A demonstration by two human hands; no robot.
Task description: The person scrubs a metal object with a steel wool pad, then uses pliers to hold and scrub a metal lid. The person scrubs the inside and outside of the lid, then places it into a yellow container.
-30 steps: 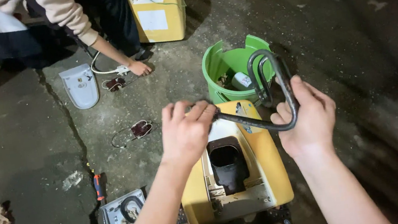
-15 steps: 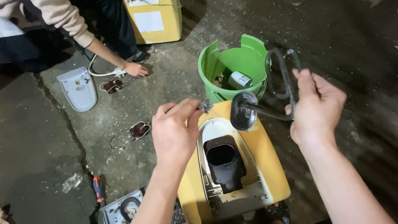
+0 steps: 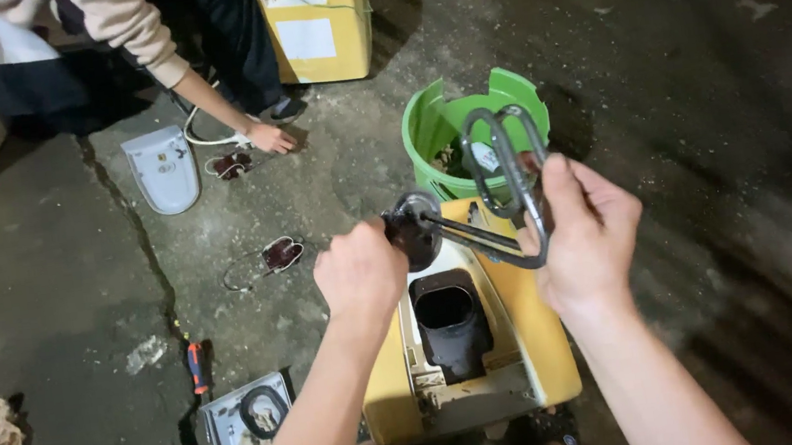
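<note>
a bent metal heating coil (image 3: 503,189) held up in both hands over an opened yellow casing (image 3: 533,357)

the right hand (image 3: 583,230) has its grip pinching the looped end of the coil, while the left hand (image 3: 360,272) has its grip pressed around the round dark base (image 3: 414,230). the step looks like freeing or turning the coil clear of the casing just below; the next move likely calls for a steady two-handed hold. beyond the right grip stands a green bucket (image 3: 435,127); far left, another person's hand (image 3: 270,139) reaches by a white cover (image 3: 160,171).

Two bare forearms, left hand (image 3: 360,275), right hand (image 3: 586,229), apparently sleeveless, no gloves
</note>
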